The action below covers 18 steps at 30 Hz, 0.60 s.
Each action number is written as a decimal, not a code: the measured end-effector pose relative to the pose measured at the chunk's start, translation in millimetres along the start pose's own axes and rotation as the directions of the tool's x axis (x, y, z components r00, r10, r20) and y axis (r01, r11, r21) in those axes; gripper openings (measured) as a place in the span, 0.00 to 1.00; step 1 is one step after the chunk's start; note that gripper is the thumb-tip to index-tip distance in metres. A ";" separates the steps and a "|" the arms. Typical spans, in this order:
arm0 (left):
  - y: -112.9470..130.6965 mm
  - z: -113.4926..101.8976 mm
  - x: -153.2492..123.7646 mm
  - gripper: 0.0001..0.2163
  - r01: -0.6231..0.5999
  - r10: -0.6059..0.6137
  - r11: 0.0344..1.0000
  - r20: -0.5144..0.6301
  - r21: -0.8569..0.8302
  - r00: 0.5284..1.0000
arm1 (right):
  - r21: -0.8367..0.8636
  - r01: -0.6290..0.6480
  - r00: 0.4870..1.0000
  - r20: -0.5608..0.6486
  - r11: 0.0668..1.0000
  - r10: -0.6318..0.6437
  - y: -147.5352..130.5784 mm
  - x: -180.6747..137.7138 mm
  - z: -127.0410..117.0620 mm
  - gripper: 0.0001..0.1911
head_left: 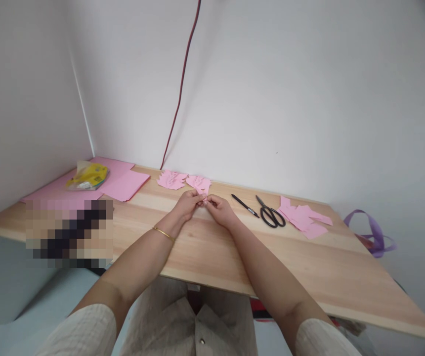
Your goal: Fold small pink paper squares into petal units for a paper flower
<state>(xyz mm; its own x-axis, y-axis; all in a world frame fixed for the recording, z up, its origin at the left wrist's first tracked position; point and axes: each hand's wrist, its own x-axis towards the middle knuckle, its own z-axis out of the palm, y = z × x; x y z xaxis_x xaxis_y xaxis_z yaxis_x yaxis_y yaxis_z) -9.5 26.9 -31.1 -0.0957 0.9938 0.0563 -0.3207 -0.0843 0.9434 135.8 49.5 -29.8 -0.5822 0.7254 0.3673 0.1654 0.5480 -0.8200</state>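
Observation:
My left hand [190,203] and my right hand [219,207] meet over the middle of the table, fingers pinched together. Between them they hold a small piece of pink paper [205,190], partly covered by the fingertips. Just beyond it lie two cut pink paper shapes with jagged edges and faint writing, one on the left [171,180] and one on the right [197,182]. To the right of my right hand rest a black pen [245,205] and black-handled scissors [270,212], whose blades point toward the wall.
Pink paper scraps [303,217] lie right of the scissors. At the left are pink sheets [125,185] and a yellow-and-clear plastic packet [88,175]. A red cord [181,89] hangs down the wall; a purple strap [373,230] is past the table's right edge. A blurred patch covers the left front.

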 end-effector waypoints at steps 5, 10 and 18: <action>-0.1 4.8 -2.5 0.14 -0.012 0.011 0.999 -0.013 -0.036 1.000 | 0.074 -0.017 1.000 0.008 0.997 0.016 -1.7 0.8 -1.6 0.14; 0.1 4.6 -3.7 0.14 0.000 0.000 0.998 -0.003 -0.058 1.000 | 0.089 -0.061 0.997 -0.047 0.994 0.065 -1.3 0.0 -1.0 0.14; 1.4 2.0 -2.9 0.13 0.023 -0.020 0.996 0.039 -0.089 0.999 | 0.055 -0.075 0.995 -0.061 0.996 0.079 -2.6 0.3 -0.8 0.15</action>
<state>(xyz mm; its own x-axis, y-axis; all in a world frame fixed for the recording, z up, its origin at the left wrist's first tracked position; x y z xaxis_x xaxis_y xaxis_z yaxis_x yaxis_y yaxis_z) -7.8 24.1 -29.3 -0.0526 0.9973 0.0503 -0.4055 -0.0674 0.9116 135.8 48.6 -27.2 -0.5179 0.7901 0.3278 0.1649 0.4682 -0.8681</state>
